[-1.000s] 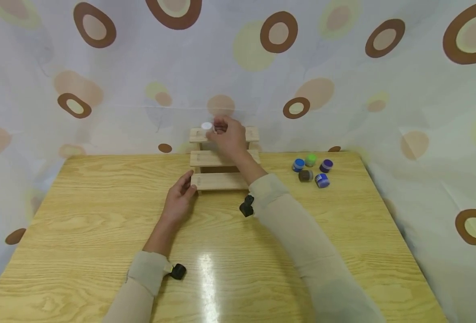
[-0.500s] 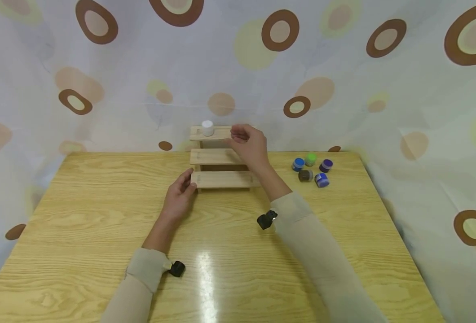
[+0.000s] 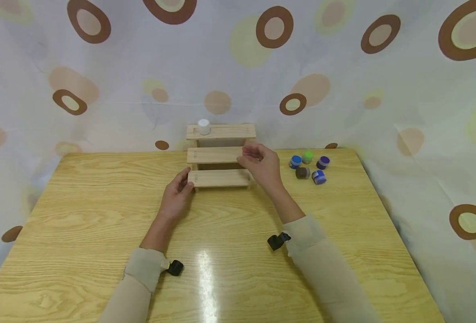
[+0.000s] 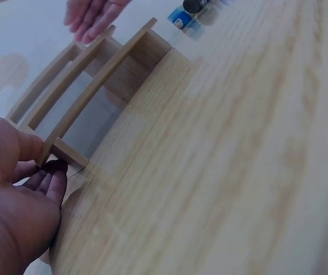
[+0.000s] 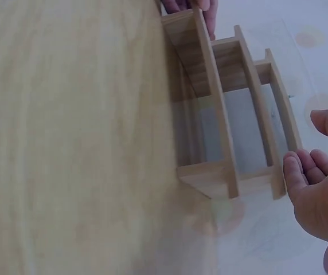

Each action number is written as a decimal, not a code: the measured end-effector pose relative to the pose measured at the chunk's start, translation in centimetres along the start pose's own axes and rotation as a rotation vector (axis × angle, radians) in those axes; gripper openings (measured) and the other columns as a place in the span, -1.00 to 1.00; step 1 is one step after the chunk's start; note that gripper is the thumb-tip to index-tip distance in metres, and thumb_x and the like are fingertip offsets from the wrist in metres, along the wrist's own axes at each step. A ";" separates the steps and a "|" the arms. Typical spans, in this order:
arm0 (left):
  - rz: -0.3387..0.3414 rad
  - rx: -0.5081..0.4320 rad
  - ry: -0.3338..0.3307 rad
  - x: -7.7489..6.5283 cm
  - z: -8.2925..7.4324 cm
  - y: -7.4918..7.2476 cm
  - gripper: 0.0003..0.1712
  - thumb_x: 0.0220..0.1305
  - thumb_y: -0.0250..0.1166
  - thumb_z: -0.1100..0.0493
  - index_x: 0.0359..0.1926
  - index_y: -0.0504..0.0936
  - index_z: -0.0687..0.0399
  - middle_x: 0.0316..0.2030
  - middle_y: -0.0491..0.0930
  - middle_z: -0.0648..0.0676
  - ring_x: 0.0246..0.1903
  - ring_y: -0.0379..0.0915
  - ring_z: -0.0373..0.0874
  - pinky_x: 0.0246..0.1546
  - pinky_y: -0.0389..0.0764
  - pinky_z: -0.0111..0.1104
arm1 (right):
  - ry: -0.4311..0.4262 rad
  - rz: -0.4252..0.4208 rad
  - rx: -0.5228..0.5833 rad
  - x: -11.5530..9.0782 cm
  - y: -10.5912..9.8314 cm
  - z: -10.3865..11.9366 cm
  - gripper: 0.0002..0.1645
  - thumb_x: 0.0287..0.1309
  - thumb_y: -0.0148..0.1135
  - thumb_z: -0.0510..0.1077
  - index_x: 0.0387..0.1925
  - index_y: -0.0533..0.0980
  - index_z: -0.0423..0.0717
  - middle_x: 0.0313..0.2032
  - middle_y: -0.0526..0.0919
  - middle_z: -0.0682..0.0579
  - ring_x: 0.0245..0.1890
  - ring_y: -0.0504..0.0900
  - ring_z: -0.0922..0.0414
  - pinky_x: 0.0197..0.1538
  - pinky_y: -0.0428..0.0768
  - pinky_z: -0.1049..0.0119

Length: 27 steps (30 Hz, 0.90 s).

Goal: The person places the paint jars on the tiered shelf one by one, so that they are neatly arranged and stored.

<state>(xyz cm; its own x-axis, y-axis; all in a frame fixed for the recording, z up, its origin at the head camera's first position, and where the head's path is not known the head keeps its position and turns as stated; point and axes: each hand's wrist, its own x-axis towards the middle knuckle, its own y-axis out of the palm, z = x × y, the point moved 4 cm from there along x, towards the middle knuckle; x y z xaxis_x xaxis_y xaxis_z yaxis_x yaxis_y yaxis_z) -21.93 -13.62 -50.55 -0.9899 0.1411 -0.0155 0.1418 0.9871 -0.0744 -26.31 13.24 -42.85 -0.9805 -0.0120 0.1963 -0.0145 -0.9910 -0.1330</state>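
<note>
While the left hand (image 3: 175,197) grips the rack (image 3: 215,155), the white jar (image 3: 204,127) stands left of the relaxed, empty right hand (image 3: 265,168).

Head view looks down; closer wrist views share the shelf (image 3: 219,178).

The rack (image 3: 219,178) is smooth, matt wood. The table (image 3: 100,215) is wood-grained and glossy. The jars (image 3: 319,177) look plastic, the sleeves (image 3: 319,251) matt cloth, the backdrop (image 3: 230,80) faintly creased

Top shelf (image 3: 231,131) has room right of white jar (image 3: 204,127).
</note>
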 end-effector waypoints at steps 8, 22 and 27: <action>-0.004 0.005 0.008 0.4 -0.4 -0.2 -0.34 0.71 0.00 0.22 0.67 0.07 0.21 0.59 0.18 0.25 0.53 0.20 0.08 0.53 0.30 -0.12 | -0.001 -0.044 0.037 -1.4 -1.5 -0.4 -0.53 0.31 0.49 -0.23 0.19 0.63 -0.32 0.12 0.69 -0.27 0.14 0.68 -0.06 0.19 0.68 0.31; -0.023 -0.001 -0.011 0.5 -0.7 -0.2 -0.34 0.69 0.03 0.24 0.66 0.09 0.24 0.58 0.20 0.25 0.52 0.22 0.09 0.53 0.28 -0.11 | 0.039 -0.102 -0.004 -3.2 -3.6 -2.1 -0.53 0.31 0.48 -0.25 0.17 0.61 -0.40 0.11 0.68 -0.33 0.16 0.66 -0.15 0.15 0.67 0.39; -0.020 -0.005 -0.039 0.1 0.1 -0.1 -0.33 0.69 0.03 0.22 0.67 0.09 0.21 0.58 0.21 0.25 0.52 0.21 0.08 0.54 0.28 -0.13 | 0.070 -0.142 -0.013 -4.2 -4.9 -3.4 -0.54 0.30 0.48 -0.28 0.17 0.62 -0.40 0.11 0.68 -0.36 0.15 0.67 -0.18 0.10 0.68 0.44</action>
<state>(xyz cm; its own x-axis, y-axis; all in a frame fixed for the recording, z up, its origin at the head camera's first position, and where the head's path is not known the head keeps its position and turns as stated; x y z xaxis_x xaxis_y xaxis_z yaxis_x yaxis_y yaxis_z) -22.07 -13.70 -50.60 -0.9916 0.1183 -0.0529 0.1219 0.9901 -0.0700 -22.77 18.58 -46.33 -0.9796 0.1378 0.1460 -0.1560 -0.9802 -0.1218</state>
